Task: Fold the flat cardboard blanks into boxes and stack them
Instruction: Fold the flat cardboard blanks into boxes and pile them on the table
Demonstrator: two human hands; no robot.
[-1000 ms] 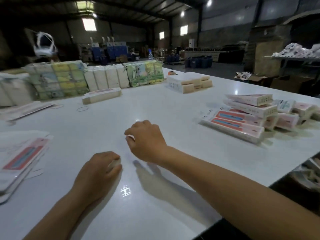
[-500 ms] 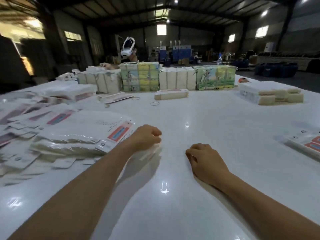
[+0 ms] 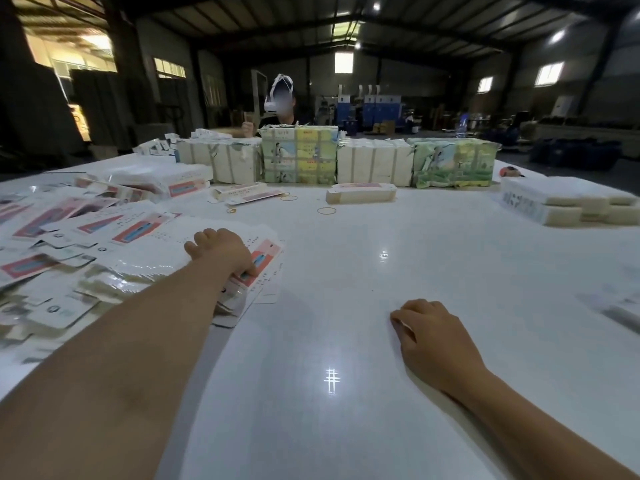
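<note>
Left hand [image 3: 221, 249] has moved from bare table onto the pile of flat cardboard blanks [image 3: 145, 244] along the table's [image 3: 346, 306] left edge; it now rests on the top blank, thumb at its near edge. Grip unclear. Right hand [image 3: 434, 337] stays loosely curled, empty, mid-table. Reading: pickup of next blank begins.

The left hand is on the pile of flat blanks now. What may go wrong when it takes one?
1. The left hand rests on a loose, fanned pile of flat blanks; several may lift together.
2. The pile's edge overhangs toward the bare table, so blanks may slide off.
3. The right hand lies apart, not steadying the pile.
</note>
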